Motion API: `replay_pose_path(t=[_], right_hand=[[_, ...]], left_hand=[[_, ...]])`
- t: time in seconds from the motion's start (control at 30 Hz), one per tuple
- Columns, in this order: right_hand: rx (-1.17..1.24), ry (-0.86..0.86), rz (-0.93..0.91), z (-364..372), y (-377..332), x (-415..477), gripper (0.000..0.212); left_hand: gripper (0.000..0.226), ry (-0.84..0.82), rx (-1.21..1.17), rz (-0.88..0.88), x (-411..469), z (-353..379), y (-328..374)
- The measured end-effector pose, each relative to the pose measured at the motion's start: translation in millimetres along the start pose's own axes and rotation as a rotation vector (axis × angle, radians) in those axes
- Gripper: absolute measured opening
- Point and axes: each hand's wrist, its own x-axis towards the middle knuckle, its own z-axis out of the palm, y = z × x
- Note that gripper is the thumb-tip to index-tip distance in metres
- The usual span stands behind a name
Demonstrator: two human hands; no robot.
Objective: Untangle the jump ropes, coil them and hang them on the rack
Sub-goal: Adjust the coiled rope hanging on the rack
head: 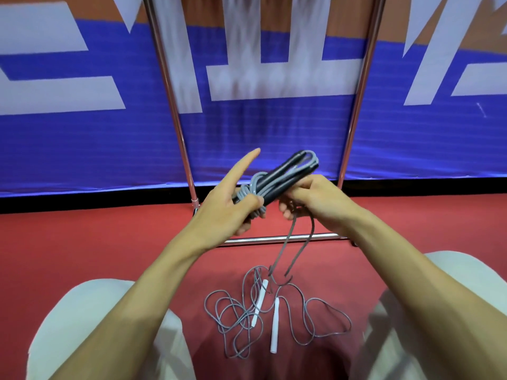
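A jump rope with black handles and grey cord is bundled in front of me, the cord wound around the handles. My left hand grips the wound end, its index finger pointing up. My right hand pinches the handles and the loose cord, which drops in a loop toward the floor. A second rope with two white handles lies tangled on the red floor between my knees. The metal rack stands just behind my hands, its bottom bar on the floor.
A blue, white and orange banner hangs behind the rack's two slanted uprights. Red floor spreads to both sides. My knees in pale trousers flank the tangled rope.
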Motion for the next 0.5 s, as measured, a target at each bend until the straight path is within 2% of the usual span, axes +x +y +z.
replay_pose_path(t=[0.1, 0.2, 0.27, 0.37, 0.43, 0.5], right_hand=[[-0.124, -0.091, 0.052, 8.7, -1.1, -4.1, 0.040], [-0.327, -0.190, 0.113, 8.6, 4.0, -6.2, 0.033], [-0.557, -0.261, 0.139, 7.8, 8.0, -6.7, 0.029], [-0.911, -0.359, 0.158, 4.2, 12.7, -7.9, 0.020], [-0.941, -0.402, 0.199, -0.5, 14.1, -9.9, 0.014], [-0.970, -0.415, 0.139, -2.4, 11.6, -12.6, 0.015]], left_hand=[[0.054, 0.100, -0.012, 0.022, 4.3, 1.0, -2.6], [0.031, 0.154, 0.103, -0.015, 7.2, -0.2, -11.3], [0.015, 0.154, 0.218, -0.029, 7.9, -1.2, -16.4], [0.021, 0.198, 0.420, -0.038, 9.8, -4.2, -21.6], [0.027, 0.249, 0.501, -0.027, 11.7, -9.2, -23.5], [0.031, 0.257, 0.566, -0.020, 13.5, -15.1, -27.8]])
